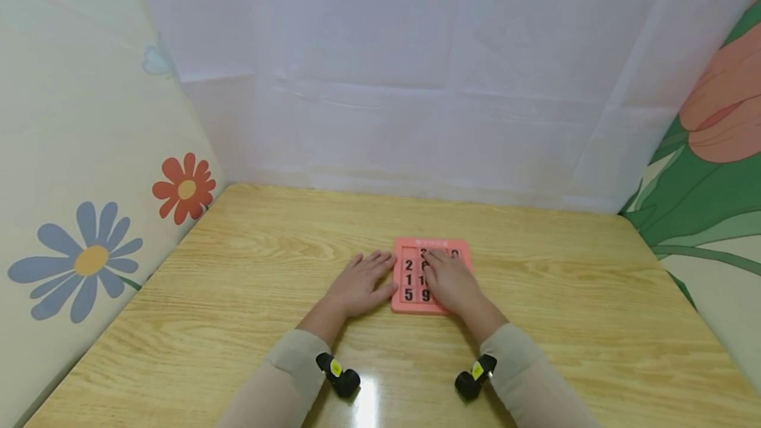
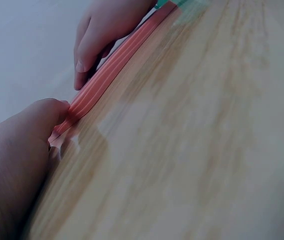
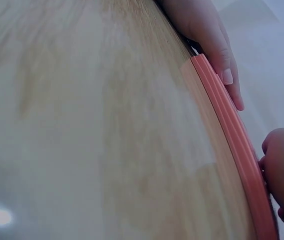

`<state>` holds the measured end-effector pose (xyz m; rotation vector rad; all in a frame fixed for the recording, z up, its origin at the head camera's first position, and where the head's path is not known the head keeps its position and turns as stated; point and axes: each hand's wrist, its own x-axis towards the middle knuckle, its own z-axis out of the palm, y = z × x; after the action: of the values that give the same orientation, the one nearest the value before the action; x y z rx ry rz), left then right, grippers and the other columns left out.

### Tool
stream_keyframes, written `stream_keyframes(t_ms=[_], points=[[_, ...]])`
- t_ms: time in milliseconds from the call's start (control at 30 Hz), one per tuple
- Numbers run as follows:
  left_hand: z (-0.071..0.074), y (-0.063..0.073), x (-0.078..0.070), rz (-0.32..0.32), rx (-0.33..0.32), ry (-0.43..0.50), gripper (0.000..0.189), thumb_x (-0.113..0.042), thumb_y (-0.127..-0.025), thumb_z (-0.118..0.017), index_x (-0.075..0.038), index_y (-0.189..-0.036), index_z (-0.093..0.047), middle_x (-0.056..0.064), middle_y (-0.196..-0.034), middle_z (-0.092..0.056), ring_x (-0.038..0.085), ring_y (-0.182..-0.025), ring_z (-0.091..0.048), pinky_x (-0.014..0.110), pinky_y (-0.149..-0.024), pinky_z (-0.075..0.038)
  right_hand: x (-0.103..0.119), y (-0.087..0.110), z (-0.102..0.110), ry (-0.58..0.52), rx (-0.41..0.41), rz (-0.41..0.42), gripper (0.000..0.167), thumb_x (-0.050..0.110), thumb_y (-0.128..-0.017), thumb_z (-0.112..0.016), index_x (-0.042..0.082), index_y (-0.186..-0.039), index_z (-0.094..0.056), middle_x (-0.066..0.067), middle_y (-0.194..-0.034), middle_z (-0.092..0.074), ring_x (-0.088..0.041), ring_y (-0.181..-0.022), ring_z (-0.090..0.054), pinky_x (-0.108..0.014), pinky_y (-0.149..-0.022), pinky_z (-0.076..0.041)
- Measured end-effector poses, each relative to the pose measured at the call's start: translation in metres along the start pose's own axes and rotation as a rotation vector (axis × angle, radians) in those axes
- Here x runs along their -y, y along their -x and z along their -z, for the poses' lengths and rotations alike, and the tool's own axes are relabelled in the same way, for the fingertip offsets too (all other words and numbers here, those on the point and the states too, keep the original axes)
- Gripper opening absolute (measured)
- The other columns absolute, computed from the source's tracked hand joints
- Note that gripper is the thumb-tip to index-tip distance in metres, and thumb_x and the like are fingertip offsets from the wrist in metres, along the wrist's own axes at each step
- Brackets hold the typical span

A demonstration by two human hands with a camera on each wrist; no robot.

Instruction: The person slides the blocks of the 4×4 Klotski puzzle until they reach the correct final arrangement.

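Observation:
A pink number slide puzzle lies flat on the wooden table, black numerals such as 2, 1, 5 and 9 showing on its tiles. No numeral shows in its upper left cell. Along the puzzle's left side rests my left hand, fingers extended and thumb against the edge near the front corner. My right hand lies over the right half, its fingertips on the tiles, and hides several of them. From the right wrist view, the puzzle's pink side appears edge-on between both hands.
The wood-grain table extends around the puzzle on all sides. A white cloth hangs behind it. Flower-printed panels stand at the left and right. Each sleeve cuff carries a small black camera.

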<state>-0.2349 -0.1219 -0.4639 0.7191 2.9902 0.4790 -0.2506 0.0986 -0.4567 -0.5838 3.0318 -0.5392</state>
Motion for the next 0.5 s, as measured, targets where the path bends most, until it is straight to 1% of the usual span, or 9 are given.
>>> stream_keyframes(t_ms=[200,500], points=[[-0.0005,0.0002,0.0000,-0.004,0.005,-0.001,0.064,-0.048,-0.100,-0.042,-0.013,-0.154,-0.033,0.006,-0.160,-0.033,0.028,-0.151,-0.025,0.051,-0.125,-0.015,-0.0030,0.0005,-0.0005,0.011,-0.007,0.014,0.047,0.028,-0.104,-0.037,0.006,-0.144,-0.048,-0.011,-0.154,-0.043,-0.030,-0.145,-0.037,-0.049,-0.123,-0.023],[-0.0007,0.0002,0.0002,0.007,0.009,-0.004,0.065,-0.050,-0.100,-0.041,-0.015,-0.154,-0.032,0.005,-0.161,-0.031,0.027,-0.151,-0.024,0.050,-0.125,-0.014,-0.0013,0.0054,0.0014,-0.022,0.035,-0.023,0.050,0.031,-0.105,-0.036,0.007,-0.148,-0.043,-0.010,-0.158,-0.037,-0.028,-0.148,-0.030,-0.047,-0.125,-0.019]])
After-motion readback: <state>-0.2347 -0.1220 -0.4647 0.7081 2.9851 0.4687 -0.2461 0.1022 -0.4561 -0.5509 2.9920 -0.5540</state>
